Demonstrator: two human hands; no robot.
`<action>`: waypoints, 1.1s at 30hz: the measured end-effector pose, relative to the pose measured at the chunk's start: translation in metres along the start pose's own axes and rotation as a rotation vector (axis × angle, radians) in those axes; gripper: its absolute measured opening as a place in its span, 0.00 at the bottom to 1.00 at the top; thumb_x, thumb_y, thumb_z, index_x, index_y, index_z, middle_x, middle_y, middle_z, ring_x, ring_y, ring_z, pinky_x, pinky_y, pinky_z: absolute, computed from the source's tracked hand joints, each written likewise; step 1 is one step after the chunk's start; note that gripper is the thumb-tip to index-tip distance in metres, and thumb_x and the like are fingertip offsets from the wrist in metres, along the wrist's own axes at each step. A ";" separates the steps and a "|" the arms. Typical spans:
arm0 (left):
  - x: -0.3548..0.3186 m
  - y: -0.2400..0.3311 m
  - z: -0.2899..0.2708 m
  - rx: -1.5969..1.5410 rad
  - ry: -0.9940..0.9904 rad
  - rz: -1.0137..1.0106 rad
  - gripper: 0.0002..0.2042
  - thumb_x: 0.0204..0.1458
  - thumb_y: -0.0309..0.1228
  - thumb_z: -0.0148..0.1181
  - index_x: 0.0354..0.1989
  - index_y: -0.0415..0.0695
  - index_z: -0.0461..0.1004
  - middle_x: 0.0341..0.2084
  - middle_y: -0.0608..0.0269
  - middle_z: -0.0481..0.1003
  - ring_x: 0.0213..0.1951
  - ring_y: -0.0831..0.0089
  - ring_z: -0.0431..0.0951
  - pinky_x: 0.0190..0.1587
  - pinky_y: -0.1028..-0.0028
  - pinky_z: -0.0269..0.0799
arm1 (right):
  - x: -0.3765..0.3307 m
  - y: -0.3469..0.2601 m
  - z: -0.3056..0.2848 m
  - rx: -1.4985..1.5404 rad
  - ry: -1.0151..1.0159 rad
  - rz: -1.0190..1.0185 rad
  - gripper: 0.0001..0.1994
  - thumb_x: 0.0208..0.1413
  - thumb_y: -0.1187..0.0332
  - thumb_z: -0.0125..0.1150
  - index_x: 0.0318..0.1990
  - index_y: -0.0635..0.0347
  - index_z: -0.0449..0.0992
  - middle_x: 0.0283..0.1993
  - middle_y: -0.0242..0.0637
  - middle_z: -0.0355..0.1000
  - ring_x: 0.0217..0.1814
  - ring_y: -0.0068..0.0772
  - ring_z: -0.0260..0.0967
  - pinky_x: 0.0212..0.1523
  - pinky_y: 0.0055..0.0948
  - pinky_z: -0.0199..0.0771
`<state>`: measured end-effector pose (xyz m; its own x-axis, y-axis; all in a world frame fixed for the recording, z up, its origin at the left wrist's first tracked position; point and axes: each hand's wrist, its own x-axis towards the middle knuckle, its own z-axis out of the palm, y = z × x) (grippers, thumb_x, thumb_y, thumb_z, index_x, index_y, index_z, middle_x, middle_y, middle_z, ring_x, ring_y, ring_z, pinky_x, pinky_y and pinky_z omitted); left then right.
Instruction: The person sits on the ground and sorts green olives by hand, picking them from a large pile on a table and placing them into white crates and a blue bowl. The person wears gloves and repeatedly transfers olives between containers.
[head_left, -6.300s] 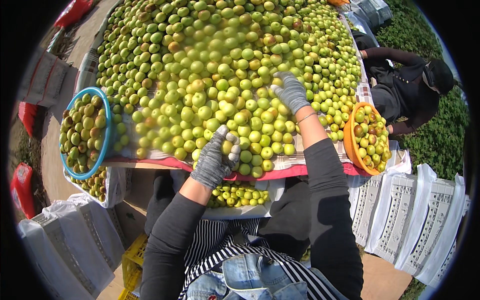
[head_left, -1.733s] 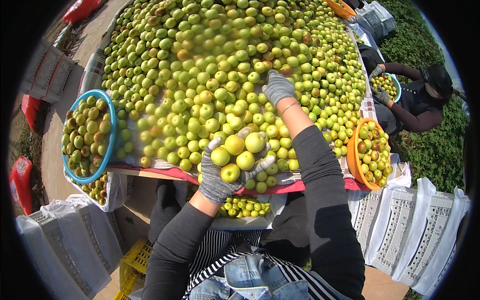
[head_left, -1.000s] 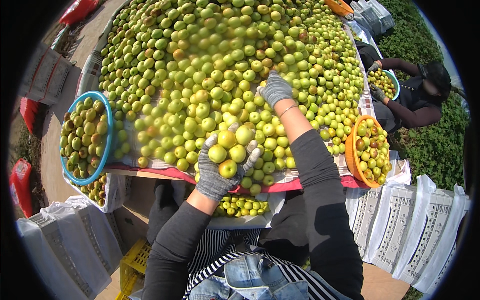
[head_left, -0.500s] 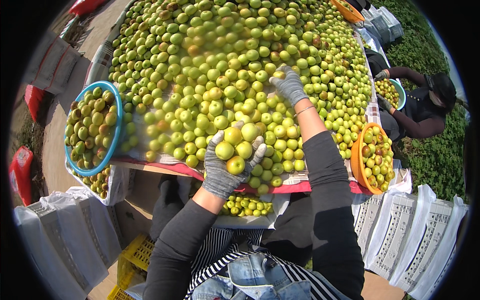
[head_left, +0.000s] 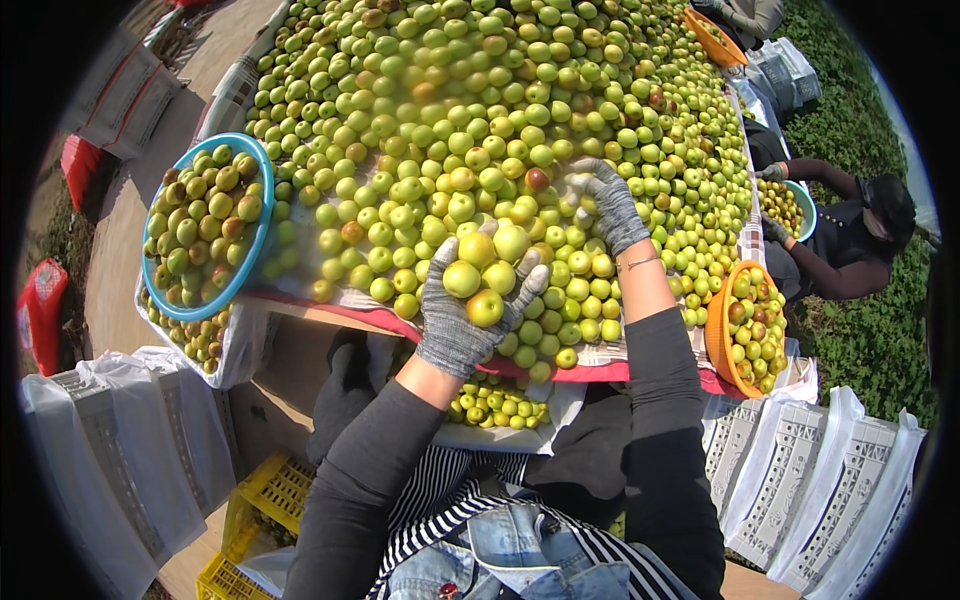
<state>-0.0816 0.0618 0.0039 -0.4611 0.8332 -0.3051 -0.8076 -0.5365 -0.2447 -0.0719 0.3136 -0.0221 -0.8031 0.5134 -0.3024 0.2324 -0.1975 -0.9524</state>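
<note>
Cupped palm-up near the table's front edge, my left hand (head_left: 462, 318) in a grey knit glove holds several yellow-green jujubes (head_left: 463, 279). A ripe one with a brownish blush (head_left: 485, 308) lies on its fingers. My right hand (head_left: 610, 205), gloved alike, is over the heap to the right and farther off. Its fingers curl inward among the fruit; whatever is between them is hidden. Beyond and around both hands the heap of jujubes (head_left: 400, 150) spreads over a cloth-covered table.
A blue-rimmed basket of browner jujubes (head_left: 268, 200) stands at the left, an orange basket (head_left: 716, 330) at the right corner. Below the table edge is a fruit-filled crate (head_left: 500, 408). Wrapped crates (head_left: 800, 480) flank me; yellow crates (head_left: 275, 495) sit lower left. A co-worker (head_left: 850, 220) works at the right.
My right hand has come nearer to me over the heap, its fingers curling in. The left hand still cradles its jujubes. The whole view has turned slightly.
</note>
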 end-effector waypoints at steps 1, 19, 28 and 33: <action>-0.002 0.001 0.000 0.003 -0.002 0.010 0.22 0.53 0.46 0.44 0.52 0.48 0.64 0.51 0.57 0.64 0.53 0.58 0.63 0.58 0.54 0.57 | -0.004 0.000 0.002 0.072 0.007 -0.017 0.08 0.46 0.68 0.61 0.34 0.54 0.70 0.27 0.30 0.69 0.24 0.20 0.66 0.18 0.19 0.65; -0.050 0.043 0.017 -0.004 -0.001 0.193 0.21 0.53 0.45 0.44 0.53 0.49 0.63 0.52 0.56 0.63 0.54 0.56 0.63 0.58 0.55 0.58 | 0.015 -0.018 0.080 -0.491 0.070 -0.031 0.22 0.38 0.55 0.68 0.36 0.63 0.74 0.33 0.36 0.73 0.33 0.26 0.70 0.36 0.25 0.71; -0.097 0.080 0.037 -0.034 -0.007 0.253 0.20 0.54 0.42 0.46 0.52 0.46 0.64 0.48 0.58 0.68 0.51 0.60 0.66 0.57 0.59 0.60 | 0.058 -0.033 0.162 -1.381 -0.304 0.040 0.32 0.34 0.42 0.62 0.43 0.58 0.75 0.43 0.43 0.73 0.46 0.42 0.70 0.49 0.35 0.68; -0.165 0.120 0.041 0.138 -0.250 0.495 0.21 0.56 0.38 0.44 0.56 0.44 0.58 0.57 0.55 0.59 0.56 0.65 0.61 0.57 0.63 0.60 | 0.064 -0.036 0.185 -1.369 -0.308 0.368 0.28 0.42 0.47 0.61 0.47 0.58 0.72 0.49 0.43 0.69 0.46 0.40 0.69 0.39 0.40 0.74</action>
<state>-0.1179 -0.1347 0.0622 -0.8561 0.5024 -0.1213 -0.5061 -0.8625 -0.0004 -0.2329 0.1987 0.0004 -0.6265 0.3794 -0.6808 0.6378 0.7516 -0.1680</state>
